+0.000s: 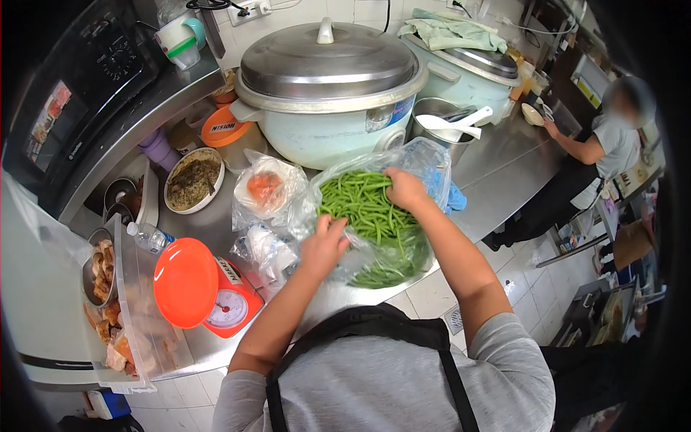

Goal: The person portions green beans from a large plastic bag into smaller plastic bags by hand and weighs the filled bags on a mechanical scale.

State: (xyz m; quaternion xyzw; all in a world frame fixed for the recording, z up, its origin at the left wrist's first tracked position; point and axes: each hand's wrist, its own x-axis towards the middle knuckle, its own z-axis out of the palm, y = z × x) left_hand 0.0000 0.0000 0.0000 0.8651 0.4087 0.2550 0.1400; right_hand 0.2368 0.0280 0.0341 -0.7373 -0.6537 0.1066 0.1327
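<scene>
A clear plastic bag lies spread at the counter's front edge, its mouth wide around a heap of green beans. At the near left of the heap, my left hand has its fingers bent over the bag's rim, close against the beans. My right hand is at the far right of the heap, fingers curled down at the bag's edge and touching the beans; its fingertips are partly hidden. More beans show through the plastic below the heap.
An orange dial scale stands left of my left forearm, near a clear bin of meat pieces. A large lidded cooker stands behind the bag. A steel pot with white ladles sits behind right. Another person works at the far right.
</scene>
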